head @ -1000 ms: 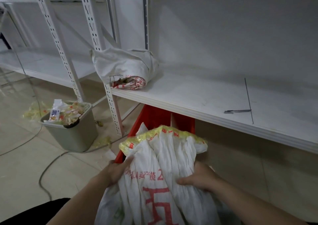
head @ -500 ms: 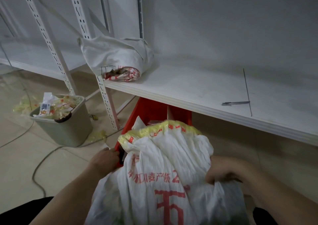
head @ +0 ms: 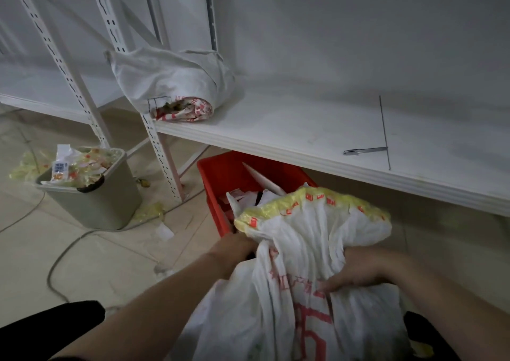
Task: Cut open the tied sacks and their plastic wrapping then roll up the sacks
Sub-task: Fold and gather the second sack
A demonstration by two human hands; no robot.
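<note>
A bundle of white sacks with red print (head: 311, 255) stands in front of me, its top edged in yellow and red. My left hand (head: 234, 250) grips the bundle's left side just under the yellow edge, its fingers hidden behind the cloth. My right hand (head: 356, 269) clutches the bunched cloth on the right side. A rolled white sack (head: 171, 84) lies on the white shelf (head: 303, 128) at the left. A small metal cutter (head: 364, 150) lies on the shelf to the right.
A red crate (head: 220, 178) with scraps sits under the shelf, behind the bundle. A grey bin (head: 93, 203) full of yellow plastic wrapping stands on the floor at left. A cable (head: 63, 253) runs across the tiles. Shelf uprights (head: 162, 153) stand between bin and crate.
The bundle has been pulled closer and gathered. My right hand came from behind the cloth onto its front right side. My left hand stays at the bundle's left side.
</note>
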